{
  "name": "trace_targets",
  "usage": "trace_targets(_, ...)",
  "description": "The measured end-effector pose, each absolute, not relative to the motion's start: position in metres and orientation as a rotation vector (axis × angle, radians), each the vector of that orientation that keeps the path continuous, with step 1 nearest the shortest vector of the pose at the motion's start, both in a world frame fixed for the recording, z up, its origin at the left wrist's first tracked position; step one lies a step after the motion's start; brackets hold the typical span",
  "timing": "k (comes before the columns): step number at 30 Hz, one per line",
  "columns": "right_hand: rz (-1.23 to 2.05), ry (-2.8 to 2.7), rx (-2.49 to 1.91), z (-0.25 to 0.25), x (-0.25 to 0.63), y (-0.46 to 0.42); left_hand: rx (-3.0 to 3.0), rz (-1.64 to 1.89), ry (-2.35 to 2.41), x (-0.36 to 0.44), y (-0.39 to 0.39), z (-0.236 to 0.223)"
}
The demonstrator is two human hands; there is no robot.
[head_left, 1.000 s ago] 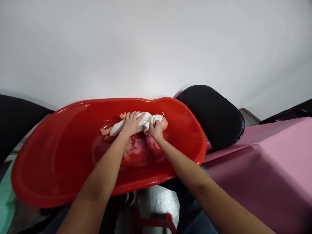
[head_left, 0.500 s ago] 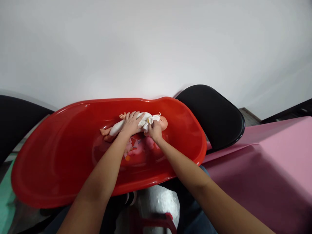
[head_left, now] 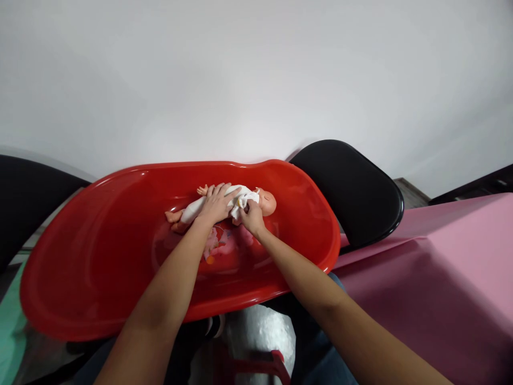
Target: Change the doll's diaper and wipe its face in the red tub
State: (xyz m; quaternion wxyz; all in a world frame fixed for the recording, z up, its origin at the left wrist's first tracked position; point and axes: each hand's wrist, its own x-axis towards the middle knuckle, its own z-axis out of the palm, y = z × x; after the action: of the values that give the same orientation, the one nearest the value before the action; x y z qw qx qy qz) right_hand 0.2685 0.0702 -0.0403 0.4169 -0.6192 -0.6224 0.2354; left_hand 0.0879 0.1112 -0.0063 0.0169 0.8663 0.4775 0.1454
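A baby doll in a white outfit lies on its back in a red baby bathtub, head to the right and bare feet to the left. My left hand rests on the doll's middle, its fingers spread across the outfit. At the doll's neck, my right hand is closed on a small white cloth with a touch of yellow. Part of the doll's body is hidden beneath my hands. A printed pink picture shows on the tub floor.
Black chair parts stand right of the tub and at the far left. A pink-covered surface spreads on the right. Beneath the tub's near rim are a silvery object and a red plastic frame. A white wall rises behind.
My right hand has shifted slightly left and down with the cloth, away from the doll's face, uncovering more of the head. My left hand stays put.
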Motion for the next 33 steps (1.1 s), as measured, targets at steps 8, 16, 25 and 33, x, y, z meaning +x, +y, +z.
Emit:
trace_targets(8,0.626,-1.666,-1.403,-0.044,0.264,0.068,2.6,0.56,1.413,0.085,0.113,0.0)
trace_targets(16,0.649,-1.934,-1.308,-0.057,0.259,0.066,2.586,0.562,1.475,0.09,0.117,-0.007)
trace_targets(25,0.482,-2.073,-1.72,-0.048,0.265,0.055,2.615,0.534,1.464,0.09,0.114,-0.004)
trace_targets(33,0.673,-1.784,-1.784,-0.051,0.273,0.056,2.645,0.42,1.419,0.084,0.115,-0.004)
